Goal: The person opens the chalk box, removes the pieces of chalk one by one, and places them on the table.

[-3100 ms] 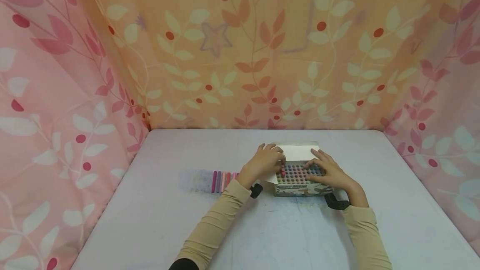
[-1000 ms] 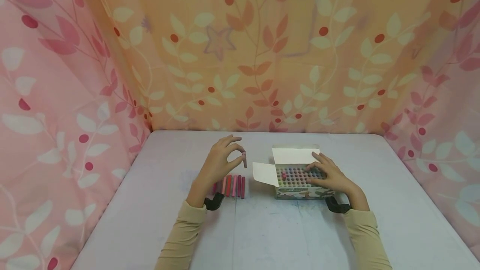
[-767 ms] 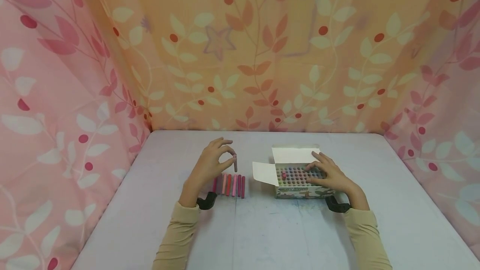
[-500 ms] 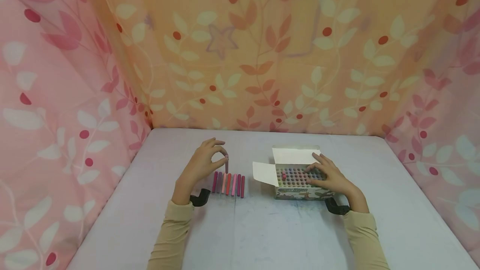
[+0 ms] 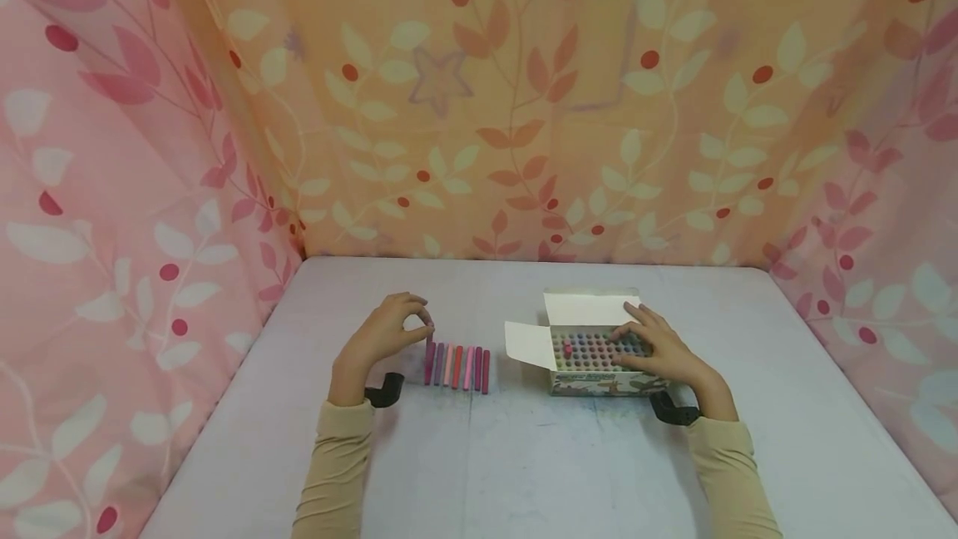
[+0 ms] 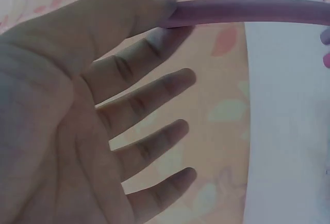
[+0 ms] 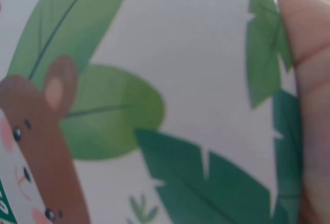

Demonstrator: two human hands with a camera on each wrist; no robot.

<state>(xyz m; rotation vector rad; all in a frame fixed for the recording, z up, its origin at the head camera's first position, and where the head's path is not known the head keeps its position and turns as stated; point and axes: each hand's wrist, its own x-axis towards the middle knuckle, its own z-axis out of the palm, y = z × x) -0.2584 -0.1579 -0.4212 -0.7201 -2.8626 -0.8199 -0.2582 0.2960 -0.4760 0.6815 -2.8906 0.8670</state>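
My left hand point(image 5: 382, 335) pinches a purple crayon point(image 6: 252, 11) by one end, between thumb and index finger. Its other fingers stay spread and straight in the left wrist view. In the head view that crayon is held upright at the left end of a row of several pink, red and purple crayons point(image 5: 458, 367) on the table. My right hand point(image 5: 662, 348) grips the right end of an open crayon box point(image 5: 591, 384), thumb at the front edge and fingers over the top. Printed leaves and a bear on the box fill the right wrist view.
Many round crayon ends sit in the box's tray; one pink crayon point(image 5: 567, 350) stands higher than the others. The box's side flap point(image 5: 529, 344) sticks out left and its lid point(image 5: 591, 309) stands raised behind. Floral curtains point(image 5: 449, 148) enclose the white table point(image 5: 539, 472).
My left hand has gone from the box to the left with the purple crayon, then lowered it at the row's left end. The right hand has stayed on the box.
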